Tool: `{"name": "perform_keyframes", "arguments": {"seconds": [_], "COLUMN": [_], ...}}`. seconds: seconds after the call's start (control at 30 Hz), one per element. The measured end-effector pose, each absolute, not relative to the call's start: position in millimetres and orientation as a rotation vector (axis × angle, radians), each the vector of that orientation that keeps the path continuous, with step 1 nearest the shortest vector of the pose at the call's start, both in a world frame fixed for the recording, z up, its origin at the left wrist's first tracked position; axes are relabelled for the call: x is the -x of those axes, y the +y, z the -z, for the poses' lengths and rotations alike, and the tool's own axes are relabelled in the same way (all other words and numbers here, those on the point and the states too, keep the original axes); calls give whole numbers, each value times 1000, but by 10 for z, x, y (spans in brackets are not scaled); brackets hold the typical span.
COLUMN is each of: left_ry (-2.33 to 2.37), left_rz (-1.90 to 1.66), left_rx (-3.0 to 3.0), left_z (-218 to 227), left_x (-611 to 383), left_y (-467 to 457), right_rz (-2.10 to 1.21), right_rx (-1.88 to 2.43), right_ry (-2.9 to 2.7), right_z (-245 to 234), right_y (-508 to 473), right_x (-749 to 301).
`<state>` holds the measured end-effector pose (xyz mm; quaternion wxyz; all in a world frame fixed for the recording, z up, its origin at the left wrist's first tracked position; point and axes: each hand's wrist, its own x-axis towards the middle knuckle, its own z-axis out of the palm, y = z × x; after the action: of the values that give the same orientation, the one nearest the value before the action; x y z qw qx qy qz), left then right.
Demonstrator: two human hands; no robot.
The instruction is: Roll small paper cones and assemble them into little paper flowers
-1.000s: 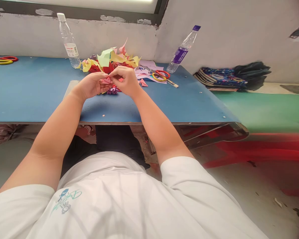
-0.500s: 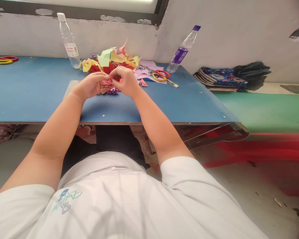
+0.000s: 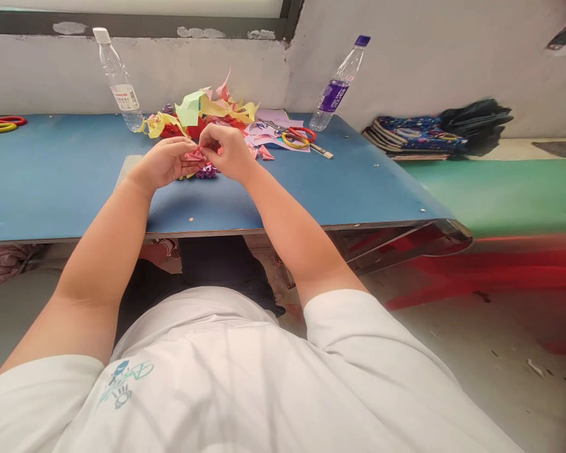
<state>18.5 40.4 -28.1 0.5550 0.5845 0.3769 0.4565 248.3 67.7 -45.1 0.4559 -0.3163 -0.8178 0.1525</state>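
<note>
Between my two hands is a small piece of folded pink paper (image 3: pixel 195 155), held just above the blue table (image 3: pixel 283 198). My left hand (image 3: pixel 166 162) grips it from the left, thumb on top and fingers beneath. From the right, my right hand (image 3: pixel 229 151) pinches the same piece between thumb and fingertips. Part of the paper is hidden by my fingers. Below the hands lie small purple paper pieces (image 3: pixel 207 171). Just right of my right hand sits another folded pink piece (image 3: pixel 266 153). A heap of yellow, green and red paper (image 3: pixel 188 110) rises behind the hands.
Two clear bottles stand near the wall, one with a white cap (image 3: pixel 125 97), one with a purple label (image 3: pixel 334 95). Scissors (image 3: pixel 297 137) lie on lilac paper beside a brush-like stick (image 3: pixel 321 151). More scissors (image 3: pixel 2 124) are at the far left. Folded cloth (image 3: pixel 408 135) lies right.
The view has turned slightly, so the table and bottles sit a little further left. Both hands keep hold of the pink paper with almost the same grip.
</note>
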Motion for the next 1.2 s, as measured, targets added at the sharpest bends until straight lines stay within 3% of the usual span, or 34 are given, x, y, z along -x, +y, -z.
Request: {"name": "perform_keyframes", "arguments": {"seconds": [1.2], "left_ry": [897], "left_rz": [-1031], "left_rx": [-1293], "left_z": [248], "left_x": [-200], "left_y": [371], "right_rz": [-323], "right_rx": [588], "right_ry": [-2053], "right_z": [647], "right_y": [987], "right_x": [-2557]}}
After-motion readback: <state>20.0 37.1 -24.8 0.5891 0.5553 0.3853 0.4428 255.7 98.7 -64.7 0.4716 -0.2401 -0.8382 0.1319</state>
